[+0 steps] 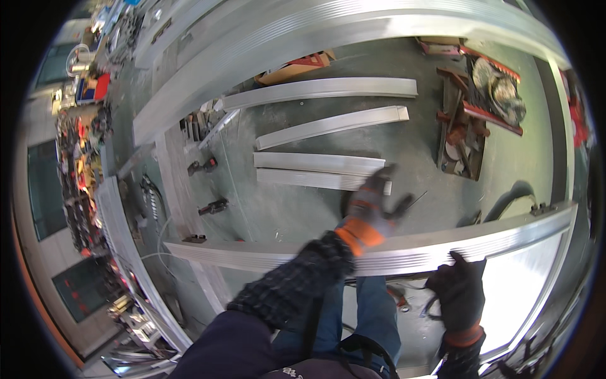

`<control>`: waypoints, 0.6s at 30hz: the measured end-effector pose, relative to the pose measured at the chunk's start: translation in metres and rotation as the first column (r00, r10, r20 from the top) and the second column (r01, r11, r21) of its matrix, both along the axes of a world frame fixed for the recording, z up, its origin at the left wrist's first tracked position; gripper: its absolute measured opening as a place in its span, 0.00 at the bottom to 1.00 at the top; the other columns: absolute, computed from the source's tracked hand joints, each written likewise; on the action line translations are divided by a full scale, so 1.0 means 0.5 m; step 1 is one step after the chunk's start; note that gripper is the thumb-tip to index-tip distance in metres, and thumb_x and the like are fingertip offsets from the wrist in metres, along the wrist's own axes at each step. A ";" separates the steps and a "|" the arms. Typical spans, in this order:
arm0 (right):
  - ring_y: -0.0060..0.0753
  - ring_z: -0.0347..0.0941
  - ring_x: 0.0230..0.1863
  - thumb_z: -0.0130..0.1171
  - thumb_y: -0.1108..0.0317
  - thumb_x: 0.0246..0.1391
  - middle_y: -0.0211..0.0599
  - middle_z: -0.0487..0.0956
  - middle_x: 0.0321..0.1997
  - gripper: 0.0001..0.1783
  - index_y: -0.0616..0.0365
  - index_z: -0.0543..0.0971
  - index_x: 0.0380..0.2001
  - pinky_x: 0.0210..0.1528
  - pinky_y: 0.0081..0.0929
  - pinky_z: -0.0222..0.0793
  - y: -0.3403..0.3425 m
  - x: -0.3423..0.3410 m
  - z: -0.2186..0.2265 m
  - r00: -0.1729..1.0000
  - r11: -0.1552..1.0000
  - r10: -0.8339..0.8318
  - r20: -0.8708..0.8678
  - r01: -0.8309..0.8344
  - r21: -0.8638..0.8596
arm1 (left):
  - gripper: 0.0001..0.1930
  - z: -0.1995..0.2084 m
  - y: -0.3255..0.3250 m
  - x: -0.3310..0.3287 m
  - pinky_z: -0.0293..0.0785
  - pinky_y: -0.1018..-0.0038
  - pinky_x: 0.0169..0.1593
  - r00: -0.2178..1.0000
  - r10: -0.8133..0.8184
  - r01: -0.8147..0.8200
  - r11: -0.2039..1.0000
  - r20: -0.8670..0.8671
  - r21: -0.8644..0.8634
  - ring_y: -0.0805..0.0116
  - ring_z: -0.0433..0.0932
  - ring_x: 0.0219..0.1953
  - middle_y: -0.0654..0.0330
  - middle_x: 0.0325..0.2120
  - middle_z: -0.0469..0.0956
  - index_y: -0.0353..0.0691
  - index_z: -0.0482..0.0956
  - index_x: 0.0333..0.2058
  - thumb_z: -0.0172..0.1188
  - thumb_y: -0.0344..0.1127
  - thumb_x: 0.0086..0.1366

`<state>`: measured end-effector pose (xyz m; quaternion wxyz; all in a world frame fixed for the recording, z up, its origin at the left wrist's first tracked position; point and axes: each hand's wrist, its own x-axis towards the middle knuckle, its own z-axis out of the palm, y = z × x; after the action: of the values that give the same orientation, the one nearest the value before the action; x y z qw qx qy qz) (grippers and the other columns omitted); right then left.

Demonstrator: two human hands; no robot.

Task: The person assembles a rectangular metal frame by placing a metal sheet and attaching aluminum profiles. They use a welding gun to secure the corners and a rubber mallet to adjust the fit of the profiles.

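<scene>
My left hand (369,205), in a grey glove with an orange cuff, reaches over the silver ribbed metal beam (303,258) in front of me. Motion smears it, but the thumb stands apart from the fingers and nothing shows in it. Beyond its fingertips lie two short silver profiles (315,163) on the floor. My right hand (457,294), in a dark glove with an orange cuff, is at the near side of the beam. Its fingers are curled in, one knuckle raised toward the beam; what they hold, if anything, is hidden. A dark loop (432,309) shows beside it.
Two longer profiles (334,125) lie farther off. A wide silver beam (328,31) crosses the far side. Cordless tools (213,206) lie on the floor at left. A brown metal bin (464,142) with parts stands at right, beside a bright white panel (521,287).
</scene>
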<state>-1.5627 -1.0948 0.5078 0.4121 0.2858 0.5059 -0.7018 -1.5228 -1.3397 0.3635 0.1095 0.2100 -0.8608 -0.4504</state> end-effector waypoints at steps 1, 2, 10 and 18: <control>0.49 0.82 0.46 0.45 0.48 0.75 0.50 0.83 0.46 0.32 0.64 0.70 0.67 0.57 0.47 0.77 -0.039 -0.051 -0.017 0.973 0.998 0.060 -0.223 -0.059 0.012 | 0.34 -0.023 -0.072 0.030 0.76 0.57 0.60 0.998 0.042 -0.039 0.996 0.041 -0.080 0.44 0.78 0.55 0.41 0.55 0.77 0.30 0.72 0.62 0.72 0.45 0.65; 0.48 0.83 0.48 0.41 0.56 0.78 0.51 0.83 0.48 0.27 0.67 0.71 0.66 0.57 0.44 0.78 -0.091 -0.120 -0.039 0.821 0.976 0.219 -0.528 -0.192 0.108 | 0.34 -0.054 -0.142 0.067 0.76 0.57 0.60 0.994 0.090 -0.083 0.991 0.059 -0.104 0.45 0.79 0.55 0.41 0.54 0.77 0.30 0.72 0.62 0.71 0.46 0.65; 0.59 0.69 0.68 0.62 0.40 0.63 0.53 0.75 0.67 0.39 0.53 0.72 0.67 0.71 0.52 0.63 -0.774 -0.674 -0.220 -0.530 0.552 0.789 -0.310 0.392 0.736 | 0.32 -0.165 -0.529 0.164 0.79 0.57 0.56 0.935 0.230 -0.155 0.950 0.272 -0.270 0.49 0.81 0.53 0.45 0.54 0.78 0.34 0.72 0.62 0.67 0.50 0.68; 0.71 0.67 0.64 0.60 0.48 0.59 0.66 0.72 0.64 0.39 0.66 0.70 0.65 0.70 0.58 0.61 -0.907 -0.734 -0.267 -0.737 0.402 0.676 -0.032 0.332 0.853 | 0.32 -0.398 -0.799 0.029 0.77 0.55 0.59 0.826 0.414 -0.463 0.886 0.383 0.039 0.43 0.80 0.55 0.43 0.54 0.80 0.36 0.75 0.61 0.64 0.55 0.68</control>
<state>-1.9299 -1.5481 0.3742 -0.1060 -0.6187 0.7781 -0.0244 -1.5086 -1.7394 0.1645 0.0349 0.4888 -0.7631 -0.4213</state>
